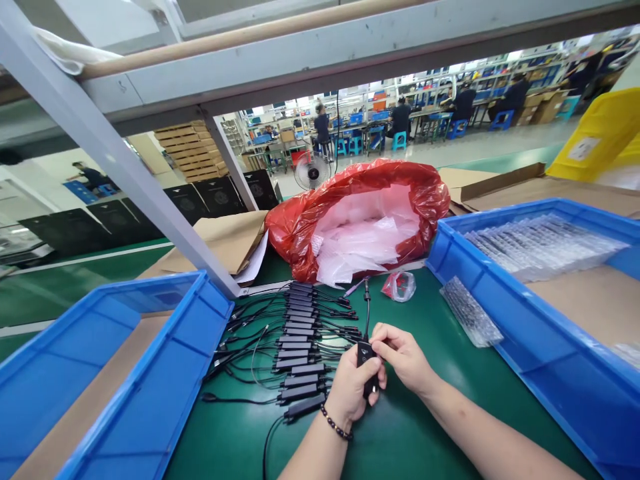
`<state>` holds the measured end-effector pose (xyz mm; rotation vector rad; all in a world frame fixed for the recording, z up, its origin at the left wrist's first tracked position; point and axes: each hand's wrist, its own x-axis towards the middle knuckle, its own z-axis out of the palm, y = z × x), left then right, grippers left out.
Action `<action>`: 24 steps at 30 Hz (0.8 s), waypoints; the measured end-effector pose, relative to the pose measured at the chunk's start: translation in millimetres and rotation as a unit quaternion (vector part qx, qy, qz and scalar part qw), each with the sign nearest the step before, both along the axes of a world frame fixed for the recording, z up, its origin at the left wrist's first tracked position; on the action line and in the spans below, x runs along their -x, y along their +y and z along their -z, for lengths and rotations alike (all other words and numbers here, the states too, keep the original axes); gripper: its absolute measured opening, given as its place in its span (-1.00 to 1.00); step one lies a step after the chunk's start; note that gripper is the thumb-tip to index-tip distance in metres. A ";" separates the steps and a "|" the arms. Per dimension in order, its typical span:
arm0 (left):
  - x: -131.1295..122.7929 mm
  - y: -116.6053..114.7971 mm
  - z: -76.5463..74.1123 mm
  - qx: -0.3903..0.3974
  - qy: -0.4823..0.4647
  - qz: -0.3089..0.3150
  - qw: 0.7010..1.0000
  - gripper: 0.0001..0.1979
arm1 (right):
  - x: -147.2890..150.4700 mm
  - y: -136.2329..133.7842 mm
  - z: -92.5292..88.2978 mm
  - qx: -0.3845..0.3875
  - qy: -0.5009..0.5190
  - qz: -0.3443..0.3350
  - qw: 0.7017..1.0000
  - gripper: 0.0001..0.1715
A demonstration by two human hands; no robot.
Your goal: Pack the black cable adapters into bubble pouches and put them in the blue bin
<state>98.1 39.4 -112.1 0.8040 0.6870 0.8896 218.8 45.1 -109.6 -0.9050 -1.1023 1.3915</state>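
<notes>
Black adapter point(364, 353) gripped in curled fingers of left hand point(350, 390); right hand point(406, 360) fingers pinch its top.

Your left grip point(353, 390) is covering most of the adapter point(364, 352); picture edges are cropping the left bin point(165, 373) and right bin point(525, 360).

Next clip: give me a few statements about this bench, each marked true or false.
1. The left hand and the right hand both hold one black adapter. True.
2. The big bag behind is blue. False: it is red.
3. A row of adapters lies left of the hands. True.
4. The left wrist is bare. False: it wears a bracelet.
5. A left bin and a right bin, both blue, flank the work. True.
</notes>
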 end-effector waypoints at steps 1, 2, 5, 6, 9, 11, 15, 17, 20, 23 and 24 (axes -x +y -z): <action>0.2 0.5 -0.6 -0.004 0.019 -0.002 1.000 -0.71 | -0.7 1.4 -1.4 0.009 0.009 0.001 1.000 -0.65; 0.1 0.7 -1.0 -0.009 0.043 -0.003 0.999 -0.72 | -2.1 3.5 -2.7 0.024 0.027 0.000 0.999 -0.63; -2.2 -0.4 0.1 -0.019 0.118 0.021 0.993 -0.74 | -10.9 11.8 -5.8 0.070 0.098 0.001 0.993 -0.51; -3.6 -1.3 1.0 -0.020 0.140 0.032 0.989 -0.75 | -15.1 14.7 -6.5 0.078 0.119 0.014 0.990 -0.53; -7.5 -3.9 3.3 -0.019 0.183 0.056 0.981 -0.76 | -27.7 21.5 -8.5 0.083 0.158 0.075 0.981 -0.65; -8.6 -4.7 3.5 -0.018 0.194 0.062 0.979 -0.77 | -33.2 23.6 -10.0 0.081 0.173 0.101 0.976 -0.67; -7.2 -4.1 2.7 -0.019 0.200 0.063 0.978 -0.78 | -36.4 24.5 -12.4 0.080 0.193 0.107 0.972 -0.68; -6.6 -3.8 3.0 -0.022 0.200 0.058 0.978 -0.78 | -38.3 25.5 -12.7 0.075 0.201 0.121 0.969 -0.69; -7.7 -4.5 3.6 -0.018 0.203 0.058 0.977 -0.76 | -44.3 28.4 -12.6 0.063 0.218 0.171 0.959 -0.68; -8.7 -4.0 2.8 -0.007 0.187 0.031 0.982 -0.74 | -46.1 29.2 -12.5 0.045 0.213 0.213 0.952 -0.67; -7.9 -2.7 2.1 -0.006 0.169 0.001 0.986 -0.74 | -43.9 28.1 -12.1 0.038 0.199 0.215 0.955 -0.68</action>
